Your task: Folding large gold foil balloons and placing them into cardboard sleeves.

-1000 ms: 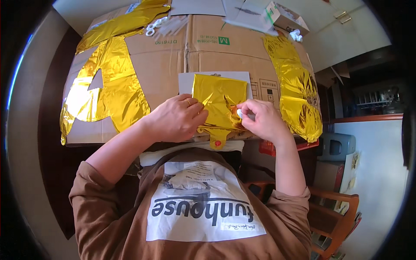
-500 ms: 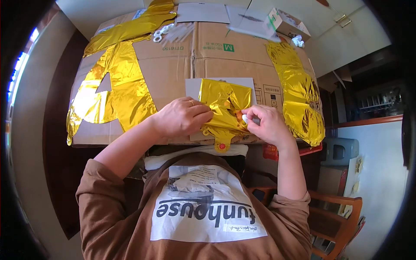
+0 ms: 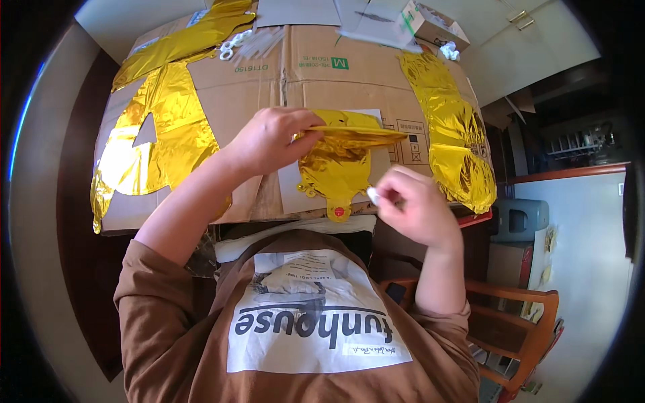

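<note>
A gold foil balloon [image 3: 336,171] lies partly folded on a white sheet [image 3: 289,191] at the near edge of the cardboard. My left hand [image 3: 272,138] pinches its upper layer, lifting it into a long narrow fold. The balloon's near end has a tab with a red dot [image 3: 339,212]. Off to the right of the balloon, apart from it, my right hand [image 3: 416,205] is closed on a small white piece [image 3: 373,195]. Motion blurs that hand slightly, and what the piece is I cannot make out.
On the cardboard surface [image 3: 248,94], a flat gold foil balloon with a triangular hole [image 3: 178,101] lies left, another gold foil balloon [image 3: 457,127] right. White-handled scissors [image 3: 228,48], clear strips [image 3: 265,46] and an open box [image 3: 433,27] are farther back. A wooden chair [image 3: 510,316] stands at right.
My left hand has raised the balloon's upper layer away from me, baring the part beneath. My right hand has drawn back from the balloon, toward me and slightly right, with the white piece.
</note>
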Tool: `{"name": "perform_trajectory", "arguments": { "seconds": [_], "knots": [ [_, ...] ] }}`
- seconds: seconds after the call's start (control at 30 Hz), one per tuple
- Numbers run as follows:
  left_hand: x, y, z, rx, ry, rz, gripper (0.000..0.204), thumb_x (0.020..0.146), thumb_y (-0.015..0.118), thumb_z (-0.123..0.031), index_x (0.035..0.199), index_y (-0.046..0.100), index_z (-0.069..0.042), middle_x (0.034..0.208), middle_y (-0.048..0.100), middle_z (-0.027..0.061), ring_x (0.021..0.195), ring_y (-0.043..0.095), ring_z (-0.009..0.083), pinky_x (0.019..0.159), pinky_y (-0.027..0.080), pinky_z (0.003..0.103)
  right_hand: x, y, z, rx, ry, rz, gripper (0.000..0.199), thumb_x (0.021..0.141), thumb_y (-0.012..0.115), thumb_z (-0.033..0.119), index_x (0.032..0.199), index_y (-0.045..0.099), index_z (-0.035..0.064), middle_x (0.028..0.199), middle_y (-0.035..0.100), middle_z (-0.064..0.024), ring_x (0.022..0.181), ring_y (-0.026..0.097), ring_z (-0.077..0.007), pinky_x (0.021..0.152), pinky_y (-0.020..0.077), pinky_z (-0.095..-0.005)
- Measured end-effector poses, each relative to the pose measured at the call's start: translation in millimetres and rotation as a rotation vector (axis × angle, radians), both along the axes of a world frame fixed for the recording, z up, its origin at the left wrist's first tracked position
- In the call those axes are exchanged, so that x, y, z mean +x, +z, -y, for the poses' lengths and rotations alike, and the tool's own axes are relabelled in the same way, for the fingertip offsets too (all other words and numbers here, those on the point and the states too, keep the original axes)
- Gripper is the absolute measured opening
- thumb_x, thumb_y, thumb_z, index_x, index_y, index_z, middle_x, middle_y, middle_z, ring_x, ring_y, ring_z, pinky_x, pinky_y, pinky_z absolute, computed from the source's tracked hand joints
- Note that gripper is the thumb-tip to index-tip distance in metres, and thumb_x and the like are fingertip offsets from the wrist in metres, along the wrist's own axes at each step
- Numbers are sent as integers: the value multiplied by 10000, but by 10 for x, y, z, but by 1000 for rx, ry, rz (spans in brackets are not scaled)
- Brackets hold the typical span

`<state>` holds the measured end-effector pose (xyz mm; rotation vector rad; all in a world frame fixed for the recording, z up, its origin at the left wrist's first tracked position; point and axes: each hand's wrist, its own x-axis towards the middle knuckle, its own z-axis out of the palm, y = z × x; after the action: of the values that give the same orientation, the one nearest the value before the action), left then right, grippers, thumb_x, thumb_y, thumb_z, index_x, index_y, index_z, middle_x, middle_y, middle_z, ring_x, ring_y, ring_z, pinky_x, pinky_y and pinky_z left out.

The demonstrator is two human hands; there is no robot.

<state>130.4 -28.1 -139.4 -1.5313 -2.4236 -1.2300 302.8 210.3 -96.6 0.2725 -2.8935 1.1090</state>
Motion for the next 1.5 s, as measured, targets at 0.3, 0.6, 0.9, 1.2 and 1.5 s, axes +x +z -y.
{"name": "perform_trajectory", "arguments": {
  "seconds": [0.3,0.6,0.9,1.2,1.5],
  "knots": [
    [-56,34,-63,35,-3,-196,171,861,706,-74,1025,700,-24,891,711,147,791,691,336,721,567,413,-260,-233,222,361,-121,-182,359,835,729,173,1161,669,37,972,691,-132,893,667,-324,845,525,-437],
    [-91,-7,-81,38,-40,-156,173,857,708,-70,1022,705,-21,883,714,143,777,687,333,722,563,410,216,-726,236,429,88,-323,584,684,804,141,1224,637,-5,1314,613,-159,1214,554,-345,1071,424,-460],
    [-29,136,-126,-3,-79,-131,165,870,709,-83,1019,721,-14,868,719,135,775,698,320,708,566,400,187,-692,97,295,79,-383,245,711,773,76,951,723,83,1085,723,-81,1073,645,-269,1035,448,-462],
    [-79,264,-164,-44,-42,-6,160,916,692,-127,1034,718,-22,875,727,136,738,705,294,656,565,364,-288,-307,-3,161,-54,-539,157,775,800,82,880,684,88,907,732,-58,851,682,-257,810,501,-395],
    [-153,283,-230,-54,17,48,219,925,680,-200,1045,715,-20,862,720,178,764,684,349,702,551,412,-577,-664,322,647,-482,-596,242,825,779,258,908,649,72,865,687,-89,847,641,-315,803,471,-429]
  ]
}}
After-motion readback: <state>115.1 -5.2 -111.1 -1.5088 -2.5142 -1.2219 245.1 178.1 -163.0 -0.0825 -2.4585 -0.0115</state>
